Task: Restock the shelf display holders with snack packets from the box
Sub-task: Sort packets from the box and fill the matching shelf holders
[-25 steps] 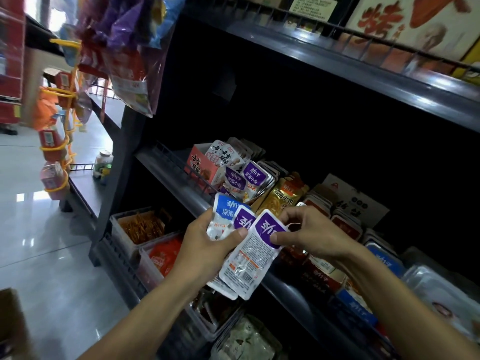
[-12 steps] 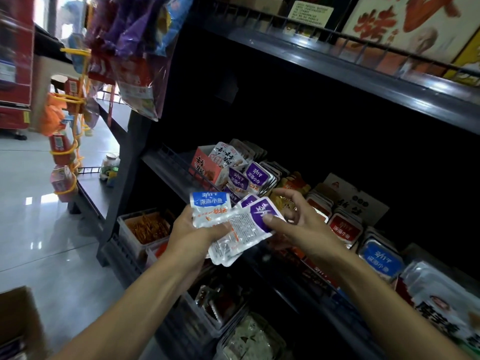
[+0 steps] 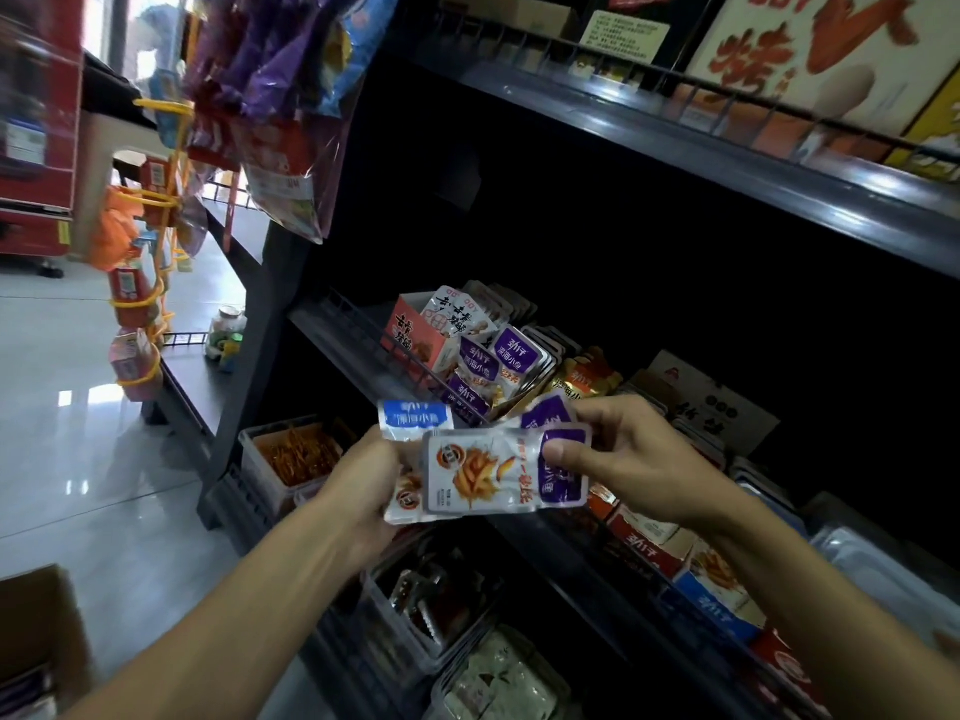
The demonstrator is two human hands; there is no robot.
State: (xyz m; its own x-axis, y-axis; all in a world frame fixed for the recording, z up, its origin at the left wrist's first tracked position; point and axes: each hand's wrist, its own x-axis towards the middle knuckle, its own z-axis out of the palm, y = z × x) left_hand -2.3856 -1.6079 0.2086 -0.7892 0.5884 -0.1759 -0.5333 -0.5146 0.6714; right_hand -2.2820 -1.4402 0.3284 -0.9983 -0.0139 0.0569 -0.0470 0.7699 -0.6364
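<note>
My left hand (image 3: 363, 485) grips a small fan of snack packets, with a blue-topped packet (image 3: 413, 419) sticking out above it. My right hand (image 3: 618, 459) pinches the purple end of a silver packet (image 3: 483, 472) that lies sideways in front of the fan, its printed face toward me. Both hands hover just before the middle shelf. Behind them stands a display holder (image 3: 415, 337) with upright purple-topped packets (image 3: 514, 350). The cardboard box (image 3: 36, 636) sits on the floor at the lower left.
Red and blue display holders (image 3: 717, 584) line the shelf rail to the right. Clear tubs of snacks (image 3: 291, 449) fill the bottom shelf. Hanging bags (image 3: 280, 163) and a yellow clip strip (image 3: 156, 200) dangle at the upper left. A dark upper shelf (image 3: 727, 148) juts out overhead.
The front purple packet has turned from upright to sideways, its printed face now showing, held at its purple end by my right hand. Both hands stay near the middle shelf.
</note>
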